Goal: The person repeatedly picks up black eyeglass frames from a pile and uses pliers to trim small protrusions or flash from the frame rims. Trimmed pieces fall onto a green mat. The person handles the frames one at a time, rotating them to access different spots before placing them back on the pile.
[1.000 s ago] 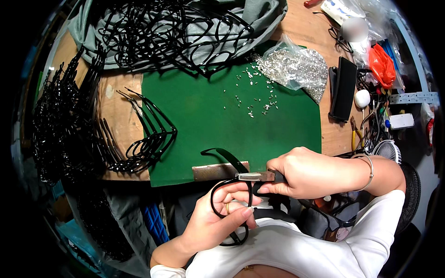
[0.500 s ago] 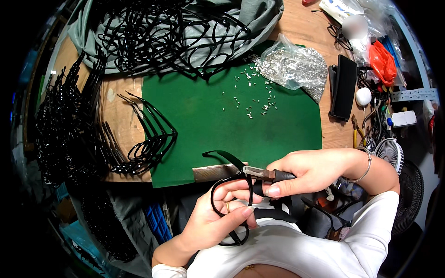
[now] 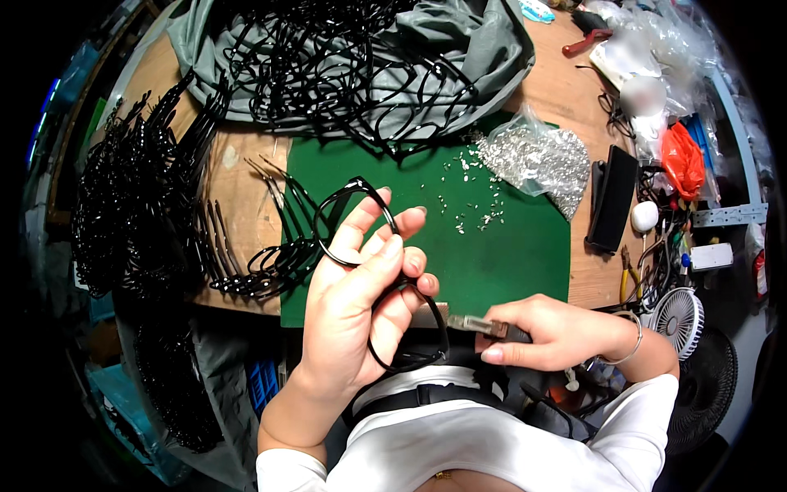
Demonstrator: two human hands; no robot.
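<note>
A worker's left hand [image 3: 352,287] grips one glossy black plastic eyeglass frame [image 3: 358,184] near its middle, over the near edge of a green mat [image 3: 508,271], seemingly leaving both rims visible; the right hand [image 3: 545,332] is closed around one pair of steel-nosed, dark-handled pliers [image 3: 479,325], apart from the frame, perhaps giving it room; one clear plastic bag of tiny silvery pieces [image 3: 537,156] lies beyond; black frames [image 3: 336,33] heaped on grey cloth [image 3: 496,74] defy counting.
</note>
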